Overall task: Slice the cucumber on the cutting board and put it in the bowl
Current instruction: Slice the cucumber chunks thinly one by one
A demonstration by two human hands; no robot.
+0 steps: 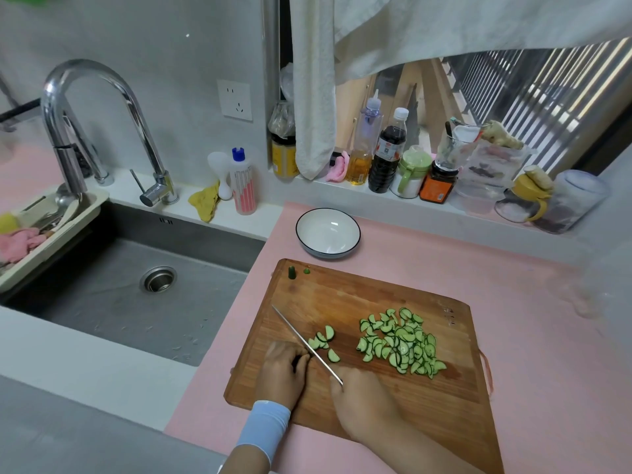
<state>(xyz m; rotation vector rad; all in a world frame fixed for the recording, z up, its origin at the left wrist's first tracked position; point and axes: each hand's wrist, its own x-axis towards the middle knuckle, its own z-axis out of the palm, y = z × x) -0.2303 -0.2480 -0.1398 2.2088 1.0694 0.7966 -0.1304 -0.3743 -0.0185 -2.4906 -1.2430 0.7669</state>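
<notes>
right hand point(362, 398) holds knife point(301, 340); left hand point(284, 367) seemingly pins cucumber point(316, 342).

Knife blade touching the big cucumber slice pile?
Apart. Head view: bare cutting board shows between the knife blade and the cucumber slice pile.

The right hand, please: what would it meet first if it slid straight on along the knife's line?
Probably the loose cucumber slice just ahead of the right hand, beside the knife; the left hand lies close beyond, though depth is unclear.
</notes>
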